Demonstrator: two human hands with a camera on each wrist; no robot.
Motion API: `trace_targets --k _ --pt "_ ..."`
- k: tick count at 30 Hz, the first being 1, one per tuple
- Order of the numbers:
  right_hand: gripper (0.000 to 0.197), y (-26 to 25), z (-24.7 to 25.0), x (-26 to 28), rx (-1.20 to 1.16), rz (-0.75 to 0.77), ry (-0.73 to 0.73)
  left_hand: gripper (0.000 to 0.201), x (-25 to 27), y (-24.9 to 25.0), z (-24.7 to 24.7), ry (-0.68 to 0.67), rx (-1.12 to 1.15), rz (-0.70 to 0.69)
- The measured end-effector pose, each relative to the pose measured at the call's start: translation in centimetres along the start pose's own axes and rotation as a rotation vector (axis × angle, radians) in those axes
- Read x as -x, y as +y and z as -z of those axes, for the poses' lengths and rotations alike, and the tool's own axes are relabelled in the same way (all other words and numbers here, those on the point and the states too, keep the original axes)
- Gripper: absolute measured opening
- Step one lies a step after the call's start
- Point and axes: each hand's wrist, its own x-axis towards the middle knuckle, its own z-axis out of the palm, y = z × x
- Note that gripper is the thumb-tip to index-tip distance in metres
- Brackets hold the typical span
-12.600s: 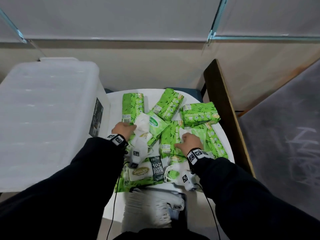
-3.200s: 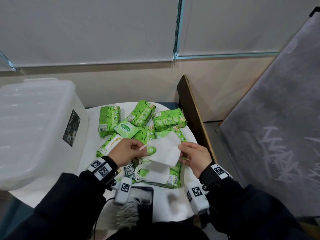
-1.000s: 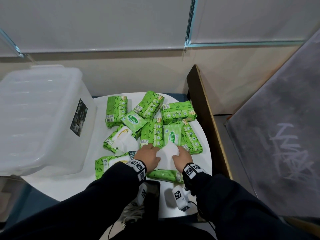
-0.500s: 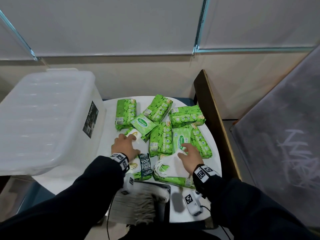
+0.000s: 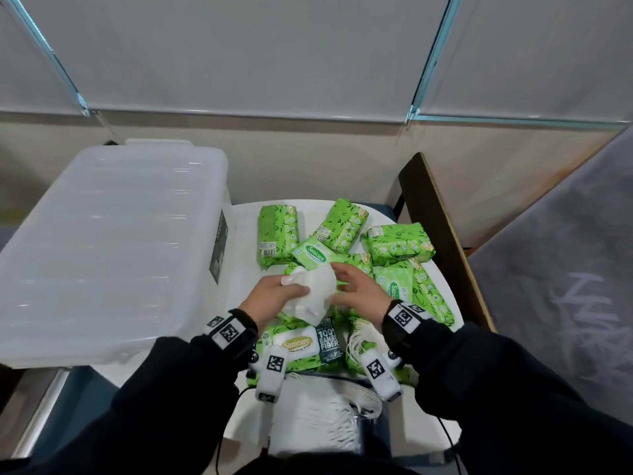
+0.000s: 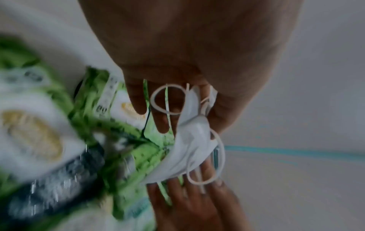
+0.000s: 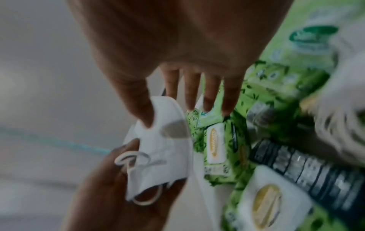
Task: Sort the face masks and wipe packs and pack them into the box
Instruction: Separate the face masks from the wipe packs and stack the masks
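Note:
My left hand (image 5: 289, 287) grips a white face mask (image 5: 317, 293) just above the middle of the round white table (image 5: 241, 269). My right hand (image 5: 344, 281) meets the mask from the right, its fingers straight and its thumb touching the mask's edge. In the left wrist view the mask (image 6: 194, 140) hangs between both hands with its ear loops dangling. The right wrist view shows the mask (image 7: 166, 150) under my thumb. Several green wipe packs (image 5: 397, 243) lie spread across the table. The translucent lidded box (image 5: 102, 252) stands at the left.
More white masks (image 5: 359, 341) lie on a wipe pack below my right wrist, and a larger pile of masks (image 5: 315, 416) sits at the table's near edge. A wooden board (image 5: 435, 234) and a grey panel (image 5: 565, 286) stand to the right.
My left hand has lifted a mask off the packs at the left. My right hand has left the mask pile at the right and come over to that mask.

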Motion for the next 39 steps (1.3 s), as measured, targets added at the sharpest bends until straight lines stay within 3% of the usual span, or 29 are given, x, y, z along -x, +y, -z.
trace_targets --k 3,6,8,11,14,20,24,28,33,39 --pt "0.040 0.0 -2.0 1.2 -0.475 -0.092 -0.001 0.028 2.0 0.1 -0.2 -0.110 0.375 0.049" --pt "0.014 0.7 -3.7 2.5 -0.501 -0.151 0.191 0.024 2.8 -0.7 0.1 -0.074 0.389 0.032" --pt "0.010 1.3 -4.0 3.2 -0.499 -0.156 0.290 0.005 2.9 -1.0 0.7 -0.019 0.285 0.049" --pt "0.007 1.8 -3.0 4.6 -0.471 -0.143 0.393 0.014 2.7 -1.6 1.5 0.010 0.065 0.032" --pt "0.009 2.4 -1.1 6.1 -0.453 -0.133 0.468 0.007 2.4 -1.6 1.3 -0.066 -0.117 0.012" --pt "0.005 2.9 3.7 8.8 -0.461 -0.147 0.506 0.010 2.1 0.3 -2.0 -0.242 -0.024 0.031" --pt "0.020 3.7 7.5 9.3 -0.469 -0.154 0.545 0.024 1.0 1.5 -4.9 -0.331 -0.162 -0.052" --pt "0.020 6.2 9.8 8.5 -0.394 -0.198 0.582 0.006 0.0 1.1 -8.0 -0.262 -0.428 -0.093" --pt "0.013 10.4 11.4 7.3 -0.119 -0.270 0.608 0.015 -0.2 -1.8 -11.1 -0.243 -0.618 -0.053" --pt "0.009 13.9 11.6 6.6 -0.051 -0.255 0.587 0.029 -0.6 -4.7 -12.9 -0.081 -0.863 -0.044"
